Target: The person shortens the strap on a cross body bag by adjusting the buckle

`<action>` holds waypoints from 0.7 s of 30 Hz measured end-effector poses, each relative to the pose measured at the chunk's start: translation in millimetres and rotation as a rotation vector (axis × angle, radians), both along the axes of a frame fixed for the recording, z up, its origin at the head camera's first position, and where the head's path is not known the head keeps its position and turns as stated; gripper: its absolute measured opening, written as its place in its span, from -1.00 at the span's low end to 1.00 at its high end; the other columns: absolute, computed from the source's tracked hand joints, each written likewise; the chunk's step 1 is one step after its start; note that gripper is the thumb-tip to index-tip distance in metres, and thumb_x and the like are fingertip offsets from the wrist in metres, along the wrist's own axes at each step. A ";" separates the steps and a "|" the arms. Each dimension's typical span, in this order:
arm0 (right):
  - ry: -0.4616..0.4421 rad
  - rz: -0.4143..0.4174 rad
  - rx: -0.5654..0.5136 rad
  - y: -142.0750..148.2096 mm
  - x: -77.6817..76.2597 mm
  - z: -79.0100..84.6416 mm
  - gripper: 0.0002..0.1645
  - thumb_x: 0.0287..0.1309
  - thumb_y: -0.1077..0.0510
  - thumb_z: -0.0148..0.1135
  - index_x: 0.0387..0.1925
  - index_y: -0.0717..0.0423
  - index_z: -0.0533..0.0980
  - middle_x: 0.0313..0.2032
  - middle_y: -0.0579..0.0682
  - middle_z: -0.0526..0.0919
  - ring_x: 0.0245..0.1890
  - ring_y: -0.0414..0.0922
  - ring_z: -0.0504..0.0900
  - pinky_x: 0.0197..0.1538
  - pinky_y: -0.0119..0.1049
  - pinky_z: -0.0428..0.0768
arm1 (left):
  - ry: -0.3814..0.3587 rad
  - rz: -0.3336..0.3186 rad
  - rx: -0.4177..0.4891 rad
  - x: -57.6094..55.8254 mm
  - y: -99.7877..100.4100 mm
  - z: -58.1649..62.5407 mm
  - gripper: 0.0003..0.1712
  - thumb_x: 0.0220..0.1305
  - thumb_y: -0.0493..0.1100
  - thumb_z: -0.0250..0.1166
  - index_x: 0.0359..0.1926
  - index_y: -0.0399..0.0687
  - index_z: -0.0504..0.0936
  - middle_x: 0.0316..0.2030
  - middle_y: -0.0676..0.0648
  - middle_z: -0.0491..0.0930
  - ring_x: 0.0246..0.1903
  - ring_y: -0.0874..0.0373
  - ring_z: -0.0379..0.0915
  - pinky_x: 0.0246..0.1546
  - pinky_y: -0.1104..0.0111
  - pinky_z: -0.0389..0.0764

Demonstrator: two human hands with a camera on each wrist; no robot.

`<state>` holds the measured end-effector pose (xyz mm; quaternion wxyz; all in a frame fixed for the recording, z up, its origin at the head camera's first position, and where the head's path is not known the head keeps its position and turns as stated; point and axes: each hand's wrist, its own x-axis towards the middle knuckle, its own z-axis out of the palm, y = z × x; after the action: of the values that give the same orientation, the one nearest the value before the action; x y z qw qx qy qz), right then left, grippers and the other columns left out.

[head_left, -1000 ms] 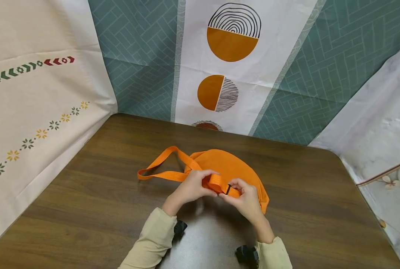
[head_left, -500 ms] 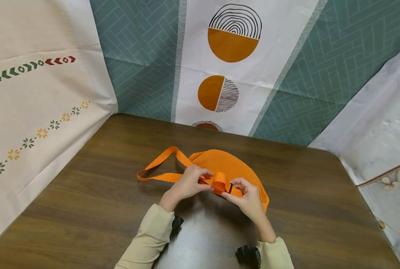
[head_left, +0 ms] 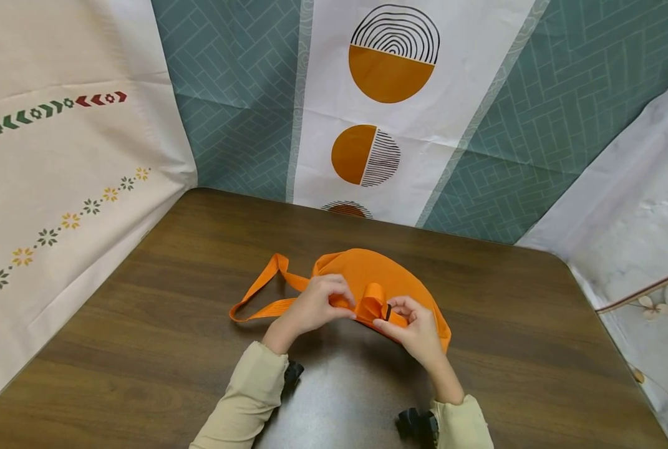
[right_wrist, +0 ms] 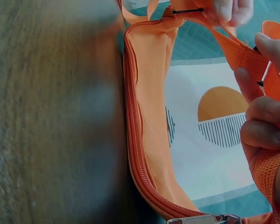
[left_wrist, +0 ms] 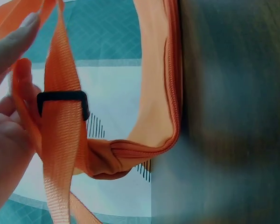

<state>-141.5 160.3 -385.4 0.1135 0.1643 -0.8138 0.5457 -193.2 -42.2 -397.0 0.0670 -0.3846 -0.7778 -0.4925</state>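
An orange crescent-shaped bag [head_left: 362, 262] lies on the table, its zipper [right_wrist: 133, 116] running along the curved edge. My left hand [head_left: 318, 304] pinches the bag's orange webbing strap [head_left: 272, 308] between thumb and fingers. To its right, my right hand [head_left: 418, 329] holds the same strap beside a black slider buckle [head_left: 388, 312]. Between both hands a short loop of strap stands up. The left wrist view shows another black slider [left_wrist: 60, 96] on the strap, close to the left fingers. A silver zipper pull [right_wrist: 196, 219] shows in the right wrist view.
A dark wooden table [head_left: 159, 312] extends around the bag. Patterned cloths [head_left: 238, 112] hang behind it and on both sides. A slack strap loop spreads on the table left of the bag. Black wrist cameras [head_left: 409, 424] sit at both cuffs.
My left hand has slid left and slightly up along the strap. The loop between the hands stands taller and farther right. The slack loop at left has folded over at its top.
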 end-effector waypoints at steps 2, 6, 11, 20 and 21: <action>0.002 0.007 0.002 -0.3 0.2 0.0 -0.69 -0.29 0.50 0.36 -0.40 0.43 0.45 -0.51 0.14 0.56 -0.52 -0.20 0.49 -0.41 -0.46 0.51 | -0.018 -0.009 0.003 -0.3 -1.5 -0.4 -0.91 -0.14 -0.28 0.42 -0.51 -0.15 0.67 -0.53 0.08 0.52 -0.50 0.29 0.39 -0.48 0.47 0.45; 0.020 0.036 0.009 -0.7 1.2 -0.3 -0.69 -0.29 0.51 0.36 -0.41 0.44 0.44 -0.51 0.16 0.54 -0.54 -0.24 0.47 -0.46 -0.51 0.49 | -0.087 -0.019 -0.007 -0.3 -5.2 0.3 -0.94 -0.10 -0.27 0.40 -0.50 -0.17 0.70 -0.55 0.07 0.56 -0.54 0.31 0.41 -0.52 0.46 0.46; 0.070 0.043 0.029 -2.0 1.6 0.2 -0.68 -0.32 0.53 0.36 -0.44 0.43 0.42 -0.53 0.12 0.50 -0.57 -0.10 0.44 -0.47 -0.54 0.46 | -0.114 -0.011 -0.045 0.5 -11.1 6.4 -0.92 -0.11 -0.27 0.41 -0.49 -0.18 0.70 -0.54 0.07 0.58 -0.55 0.31 0.42 -0.51 0.45 0.47; 0.110 0.008 0.042 5.5 1.8 -3.8 -0.68 -0.36 0.58 0.33 -0.46 0.45 0.41 -0.52 0.11 0.47 -0.52 -0.01 0.41 -0.37 -0.55 0.46 | -0.158 0.066 -0.096 -2.2 -40.3 10.1 -0.93 -0.09 -0.25 0.41 -0.49 -0.13 0.71 -0.51 0.09 0.60 -0.52 0.29 0.43 -0.50 0.43 0.47; 0.111 -0.001 0.037 7.4 1.9 -4.4 -0.68 -0.36 0.59 0.32 -0.46 0.45 0.41 -0.52 0.11 0.47 -0.52 -0.03 0.41 -0.35 -0.57 0.45 | -0.162 0.079 -0.094 -2.6 -45.1 10.1 -0.94 -0.09 -0.26 0.41 -0.50 -0.14 0.70 -0.52 0.08 0.60 -0.52 0.28 0.43 -0.49 0.42 0.47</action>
<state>-139.6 167.7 -389.7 0.1556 0.1961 -0.8162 0.5207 -195.8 -87.3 -386.8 0.0053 -0.3151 -0.8175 -0.4821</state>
